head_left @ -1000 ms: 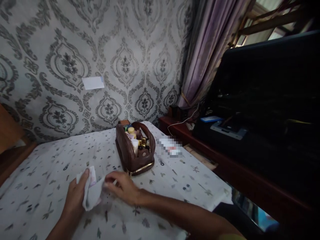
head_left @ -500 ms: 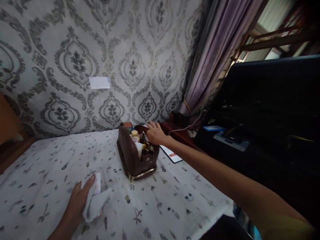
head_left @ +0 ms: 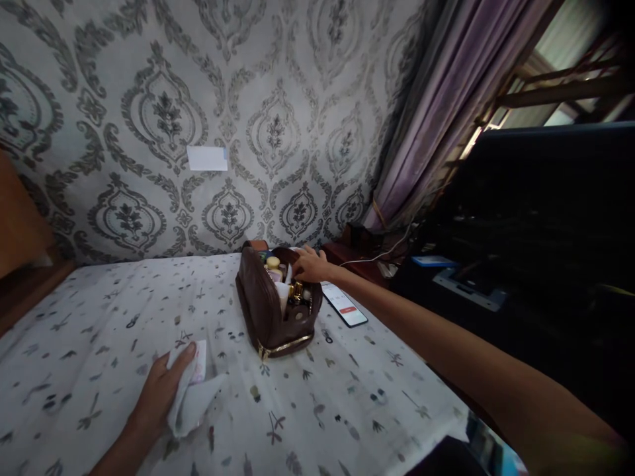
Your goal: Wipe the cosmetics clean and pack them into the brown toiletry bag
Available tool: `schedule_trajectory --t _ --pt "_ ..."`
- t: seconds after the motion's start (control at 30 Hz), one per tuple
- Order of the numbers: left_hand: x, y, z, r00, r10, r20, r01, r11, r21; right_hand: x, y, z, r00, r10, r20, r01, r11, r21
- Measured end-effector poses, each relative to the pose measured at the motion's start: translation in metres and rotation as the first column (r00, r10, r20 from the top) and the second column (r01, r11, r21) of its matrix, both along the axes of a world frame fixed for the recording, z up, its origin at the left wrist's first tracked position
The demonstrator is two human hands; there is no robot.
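A brown bag [head_left: 260, 297] stands unzipped on the patterned white cloth [head_left: 114, 311], filled with small bottles and jars, some with gold caps [head_left: 297, 291]. My right hand [head_left: 311, 266] is at the bag's right rim, its fingers apart and partly over the opening; the fingertips near the contents are hard to make out. Lower left, my left hand [head_left: 161, 383] is closed on a white cloth [head_left: 191, 403] and a small white packet [head_left: 199, 361] with pinkish print. A phone [head_left: 347, 309] with a lit screen lies just right of the bag.
Patterned wallpaper with a white card [head_left: 207, 158] rises behind the bed cloth. A purple curtain [head_left: 436, 112] hangs at the right, above a white cable [head_left: 380, 254]. A large black case [head_left: 546, 218] fills the right side. An orange-brown object [head_left: 20, 218] stands far left.
The view has shifted slightly, so the bag and phone appear a little further right. My right hand has lowered slightly at the bag's rim. My left hand still holds the cloth and packet.
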State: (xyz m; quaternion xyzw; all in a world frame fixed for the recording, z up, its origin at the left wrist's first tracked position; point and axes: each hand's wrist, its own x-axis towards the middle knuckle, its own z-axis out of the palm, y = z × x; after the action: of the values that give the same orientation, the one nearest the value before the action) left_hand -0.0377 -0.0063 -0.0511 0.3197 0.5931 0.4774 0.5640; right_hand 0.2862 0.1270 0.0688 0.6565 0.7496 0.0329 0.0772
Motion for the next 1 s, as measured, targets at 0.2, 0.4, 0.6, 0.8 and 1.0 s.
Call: schedule_trajectory --t 0.2,0.4,0.6,0.8,1.0 --pt "0.001 0.001 0.003 0.994 0.073 -0.078 -0.072 0.997 0.014 0.000 0.001 -0.002 1.000 0.008 -0.001 -0.008 1.000 0.014" --pt "0.000 0.001 0.001 0.999 0.016 -0.042 -0.016 1.000 -0.001 -0.001 0.000 -0.002 1.000 0.012 0.025 -0.013 1.000 0.028" --pt "0.001 0.000 0.006 0.998 0.014 -0.055 -0.016 1.000 -0.026 -0.009 0.002 -0.001 0.999 -0.007 0.047 0.005 0.999 0.037" --pt "0.002 -0.003 0.004 1.000 0.006 -0.016 -0.006 1.000 -0.006 -0.017 0.011 0.000 0.999 -0.006 0.051 0.003 0.998 0.058" --pt "0.001 -0.002 0.000 1.000 -0.026 -0.015 0.027 0.999 0.023 -0.012 0.014 -0.002 0.998 0.001 0.057 -0.005 0.998 0.060"
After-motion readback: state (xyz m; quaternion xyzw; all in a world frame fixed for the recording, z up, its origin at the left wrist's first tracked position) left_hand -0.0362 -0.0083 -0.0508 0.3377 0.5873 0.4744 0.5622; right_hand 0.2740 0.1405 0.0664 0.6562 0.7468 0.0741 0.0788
